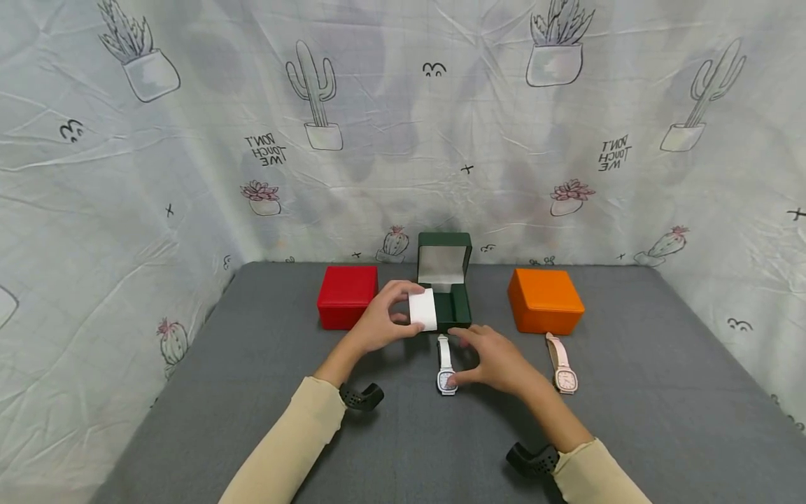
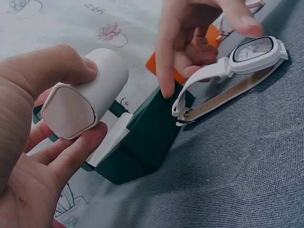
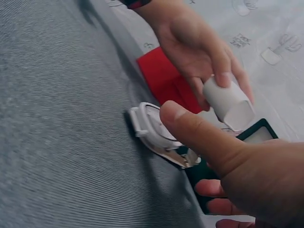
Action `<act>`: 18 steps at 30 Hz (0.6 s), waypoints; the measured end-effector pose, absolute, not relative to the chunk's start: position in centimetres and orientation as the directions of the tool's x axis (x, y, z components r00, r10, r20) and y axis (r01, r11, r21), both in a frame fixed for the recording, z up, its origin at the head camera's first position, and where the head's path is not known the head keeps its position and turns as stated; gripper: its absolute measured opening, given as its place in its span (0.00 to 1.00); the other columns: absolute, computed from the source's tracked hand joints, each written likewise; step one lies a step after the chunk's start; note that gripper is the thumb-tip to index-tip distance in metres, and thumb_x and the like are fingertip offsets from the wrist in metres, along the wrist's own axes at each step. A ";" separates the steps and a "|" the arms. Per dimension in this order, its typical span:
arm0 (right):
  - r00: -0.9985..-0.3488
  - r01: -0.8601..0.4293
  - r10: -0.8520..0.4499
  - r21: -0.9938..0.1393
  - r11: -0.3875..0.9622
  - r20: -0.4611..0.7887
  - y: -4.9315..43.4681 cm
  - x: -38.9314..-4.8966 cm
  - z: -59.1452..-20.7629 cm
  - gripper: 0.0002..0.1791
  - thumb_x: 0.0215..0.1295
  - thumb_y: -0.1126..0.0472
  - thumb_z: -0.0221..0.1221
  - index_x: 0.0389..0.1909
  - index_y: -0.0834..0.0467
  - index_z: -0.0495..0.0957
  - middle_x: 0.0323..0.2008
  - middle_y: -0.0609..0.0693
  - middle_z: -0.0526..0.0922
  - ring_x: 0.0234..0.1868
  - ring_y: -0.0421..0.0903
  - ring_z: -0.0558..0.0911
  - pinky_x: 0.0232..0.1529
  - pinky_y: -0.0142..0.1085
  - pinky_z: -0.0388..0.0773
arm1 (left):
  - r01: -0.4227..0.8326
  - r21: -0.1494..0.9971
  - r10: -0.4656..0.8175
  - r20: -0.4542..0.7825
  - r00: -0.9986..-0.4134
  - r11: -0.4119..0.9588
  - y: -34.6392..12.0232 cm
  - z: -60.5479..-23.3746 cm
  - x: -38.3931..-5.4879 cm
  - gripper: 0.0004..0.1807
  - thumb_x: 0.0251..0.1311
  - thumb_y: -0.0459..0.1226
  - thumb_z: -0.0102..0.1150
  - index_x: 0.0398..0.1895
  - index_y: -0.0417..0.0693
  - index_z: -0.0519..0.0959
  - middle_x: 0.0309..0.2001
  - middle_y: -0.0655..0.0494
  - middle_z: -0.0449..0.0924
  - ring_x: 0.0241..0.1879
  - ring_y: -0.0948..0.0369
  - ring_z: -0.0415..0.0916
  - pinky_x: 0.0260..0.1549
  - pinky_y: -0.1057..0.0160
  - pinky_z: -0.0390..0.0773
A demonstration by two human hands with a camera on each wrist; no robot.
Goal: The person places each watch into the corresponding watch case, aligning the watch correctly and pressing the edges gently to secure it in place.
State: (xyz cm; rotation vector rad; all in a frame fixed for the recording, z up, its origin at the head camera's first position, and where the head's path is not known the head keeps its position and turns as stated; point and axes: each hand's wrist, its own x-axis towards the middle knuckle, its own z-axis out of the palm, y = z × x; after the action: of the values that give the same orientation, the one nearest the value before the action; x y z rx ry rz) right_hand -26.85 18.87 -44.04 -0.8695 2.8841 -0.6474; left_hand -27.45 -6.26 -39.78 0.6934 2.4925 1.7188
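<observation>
My left hand [image 1: 383, 320] pinches a white watch cushion [image 1: 422, 310] between thumb and fingers, just over the front left of an open green watch box [image 1: 462, 308]. The left wrist view shows the cushion [image 2: 107, 71] as a rounded roll with a flat end. In front of the box, a white wristwatch [image 1: 445, 358] lies on the table with its strap buckled in a loop. Above it is my right hand [image 1: 497, 358], thumb and fingers spread apart, the thumb right at the dial and the fingertips near the strap's far end.
A closed red box [image 1: 348, 297] stands left of the green one, and a closed orange box [image 1: 546, 301] stands to the right. A pink wristwatch [image 1: 562, 364] lies before the orange box. Behind the grey table [image 1: 252, 420] hangs a patterned curtain [image 1: 390, 105].
</observation>
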 end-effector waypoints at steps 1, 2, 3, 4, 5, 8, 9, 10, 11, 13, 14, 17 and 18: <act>-0.838 -0.518 -0.542 -0.395 0.759 0.060 18.7 -26.8 -44.1 0.50 0.37 0.30 0.71 0.64 0.48 0.71 0.40 0.45 0.78 0.40 0.43 0.75 0.42 0.43 0.76 | 0.338 0.895 0.379 0.217 -0.899 0.291 -6.3 -39.8 -27.4 0.31 0.55 0.30 0.66 0.63 0.41 0.69 0.66 0.45 0.63 0.65 0.45 0.64 0.53 0.52 0.80; -0.837 -0.522 -0.544 -0.381 0.763 0.058 18.6 -26.8 -44.3 0.52 0.36 0.29 0.70 0.65 0.48 0.71 0.39 0.45 0.77 0.38 0.42 0.74 0.40 0.42 0.75 | 0.337 0.895 0.380 0.215 -0.900 0.293 -6.2 -39.8 -27.4 0.31 0.55 0.30 0.66 0.63 0.41 0.69 0.66 0.45 0.63 0.65 0.45 0.64 0.53 0.52 0.80; -0.835 -0.526 -0.547 -0.371 0.765 0.057 18.5 -26.7 -44.4 0.53 0.36 0.29 0.70 0.65 0.48 0.71 0.38 0.45 0.77 0.37 0.42 0.73 0.39 0.41 0.74 | 0.336 0.895 0.381 0.213 -0.900 0.294 -6.2 -39.8 -27.4 0.31 0.54 0.30 0.66 0.63 0.41 0.69 0.66 0.45 0.63 0.65 0.45 0.64 0.53 0.52 0.80; -0.832 -0.533 -0.552 -0.360 0.766 0.056 18.4 -26.7 -44.5 0.53 0.35 0.28 0.70 0.66 0.47 0.70 0.37 0.45 0.76 0.36 0.42 0.73 0.38 0.40 0.73 | 0.337 0.895 0.383 0.213 -0.899 0.293 -6.2 -39.8 -27.4 0.31 0.54 0.30 0.66 0.63 0.41 0.69 0.66 0.45 0.63 0.65 0.44 0.64 0.53 0.52 0.80; -0.828 -0.539 -0.558 -0.350 0.766 0.056 18.3 -26.6 -44.6 0.54 0.34 0.27 0.69 0.66 0.47 0.70 0.37 0.45 0.76 0.36 0.42 0.72 0.38 0.40 0.73 | 0.335 0.895 0.384 0.209 -0.899 0.295 -6.2 -39.8 -27.4 0.31 0.54 0.30 0.66 0.63 0.41 0.69 0.66 0.45 0.63 0.65 0.45 0.63 0.53 0.52 0.80; -0.816 -0.561 -0.574 -0.332 0.759 0.065 18.1 -26.5 -44.8 0.55 0.34 0.26 0.68 0.66 0.47 0.70 0.38 0.46 0.76 0.37 0.42 0.72 0.38 0.40 0.72 | 0.330 0.896 0.387 0.202 -0.900 0.298 -6.2 -39.8 -27.4 0.31 0.54 0.30 0.67 0.63 0.42 0.69 0.66 0.46 0.63 0.65 0.45 0.63 0.53 0.53 0.80; -0.812 -0.568 -0.580 -0.329 0.755 0.070 18.1 -26.4 -44.8 0.54 0.34 0.26 0.68 0.65 0.47 0.71 0.39 0.46 0.76 0.37 0.42 0.72 0.39 0.41 0.72 | 0.328 0.895 0.387 0.200 -0.900 0.301 -6.2 -39.8 -27.4 0.31 0.54 0.30 0.67 0.63 0.42 0.69 0.66 0.46 0.63 0.65 0.45 0.63 0.53 0.53 0.80; -0.808 -0.574 -0.585 -0.327 0.751 0.075 18.1 -26.4 -44.8 0.53 0.34 0.26 0.69 0.65 0.47 0.71 0.39 0.47 0.77 0.38 0.42 0.73 0.40 0.41 0.72 | 0.327 0.895 0.387 0.198 -0.900 0.302 -6.2 -39.8 -27.5 0.31 0.54 0.30 0.67 0.63 0.42 0.69 0.66 0.46 0.63 0.65 0.45 0.64 0.53 0.53 0.80; -0.805 -0.578 -0.588 -0.327 0.747 0.080 18.0 -26.4 -44.7 0.53 0.34 0.26 0.69 0.64 0.47 0.72 0.40 0.47 0.77 0.38 0.42 0.73 0.40 0.41 0.72 | 0.325 0.895 0.386 0.195 -0.902 0.305 -6.2 -39.8 -27.5 0.31 0.54 0.30 0.67 0.63 0.42 0.70 0.66 0.46 0.63 0.65 0.45 0.64 0.53 0.53 0.80; -0.800 -0.586 -0.593 -0.326 0.741 0.091 18.0 -26.3 -44.7 0.51 0.35 0.27 0.69 0.63 0.47 0.72 0.43 0.47 0.77 0.40 0.43 0.73 0.42 0.43 0.72 | 0.323 0.895 0.386 0.194 -0.902 0.306 -6.2 -39.8 -27.5 0.31 0.54 0.30 0.67 0.63 0.42 0.70 0.66 0.46 0.63 0.65 0.45 0.64 0.53 0.53 0.80; -0.798 -0.590 -0.595 -0.328 0.738 0.097 18.0 -26.3 -44.7 0.51 0.35 0.28 0.70 0.63 0.47 0.72 0.44 0.48 0.77 0.41 0.44 0.74 0.43 0.44 0.73 | 0.323 0.895 0.386 0.194 -0.902 0.308 -6.2 -39.7 -27.5 0.31 0.54 0.30 0.67 0.63 0.42 0.70 0.66 0.46 0.63 0.65 0.45 0.64 0.53 0.54 0.80; -0.792 -0.599 -0.601 -0.331 0.729 0.110 17.9 -26.3 -44.7 0.50 0.36 0.28 0.70 0.63 0.47 0.72 0.51 0.50 0.77 0.46 0.47 0.75 0.47 0.48 0.74 | 0.328 0.892 0.386 0.197 -0.901 0.311 -6.2 -39.7 -27.5 0.31 0.54 0.30 0.67 0.63 0.42 0.69 0.66 0.46 0.63 0.65 0.45 0.64 0.53 0.53 0.80; -0.791 -0.600 -0.601 -0.335 0.727 0.111 17.9 -26.3 -44.7 0.50 0.37 0.29 0.70 0.63 0.47 0.72 0.53 0.51 0.77 0.48 0.48 0.76 0.50 0.49 0.74 | 0.329 0.892 0.386 0.198 -0.901 0.310 -6.2 -39.7 -27.5 0.31 0.54 0.30 0.67 0.63 0.41 0.69 0.66 0.45 0.63 0.65 0.45 0.64 0.53 0.53 0.80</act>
State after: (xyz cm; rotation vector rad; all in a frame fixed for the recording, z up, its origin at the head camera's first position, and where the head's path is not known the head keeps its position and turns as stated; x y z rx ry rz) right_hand -26.28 17.94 -44.72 -1.0136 2.9142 -0.5632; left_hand -27.49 -6.20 -39.67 0.6830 2.5003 1.6811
